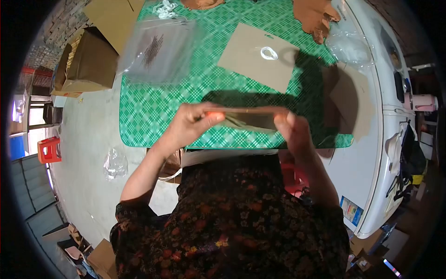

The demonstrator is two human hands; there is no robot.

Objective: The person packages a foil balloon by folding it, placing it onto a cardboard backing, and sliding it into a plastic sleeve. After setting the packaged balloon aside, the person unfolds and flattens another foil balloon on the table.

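Note:
Above the near edge of the green checked table (153, 116), a thin flat brownish piece (251, 110) is stretched between both hands, seen almost edge-on and blurred. My left hand (193, 122) pinches its left end, thumb toward me. The right end is gripped by my right hand (292, 128), fingers curled. Beneath the piece are greenish strips and a pale edge, too blurred to make out. Farther back on the table lies a beige card (237, 53) with a looped white cord (269, 53) on it.
Clear plastic bags (174, 60) with dark thin pieces lie at the table's left. Brown leather-like pieces (313, 16) are at the back right. A cardboard box (95, 60) stands left, a red stool (49, 150) farther left. A white appliance (376, 186) borders the right side.

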